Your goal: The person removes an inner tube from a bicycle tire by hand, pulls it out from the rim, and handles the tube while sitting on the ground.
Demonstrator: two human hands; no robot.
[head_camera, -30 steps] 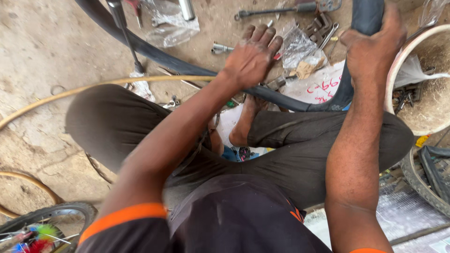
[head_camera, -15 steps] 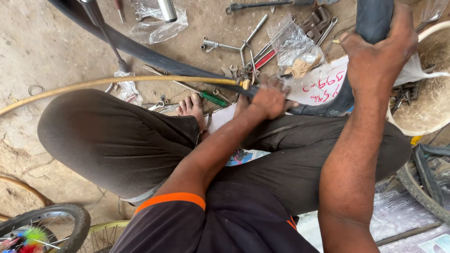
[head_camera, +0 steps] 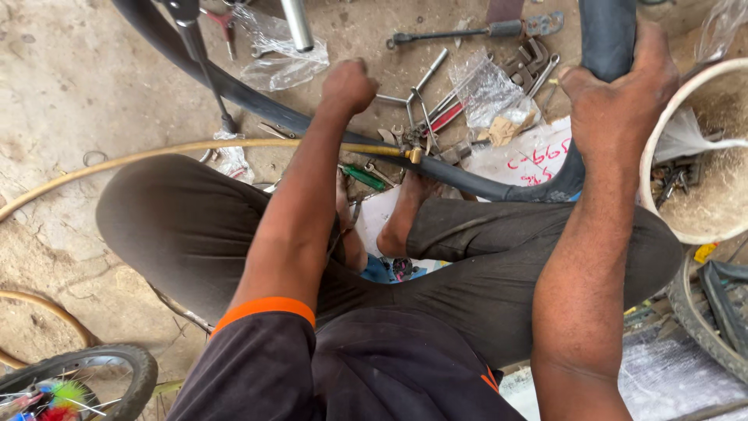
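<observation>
Looping across the ground from top left to top right, the black inner tube (head_camera: pixel 257 105) is gripped by the right hand (head_camera: pixel 619 97), fingers wrapped around it. The left hand (head_camera: pixel 348 84), fisted, hovers over the tube by the yellow hose (head_camera: pixel 156 152); inflation looks underway, needing a steady hold next.
</observation>
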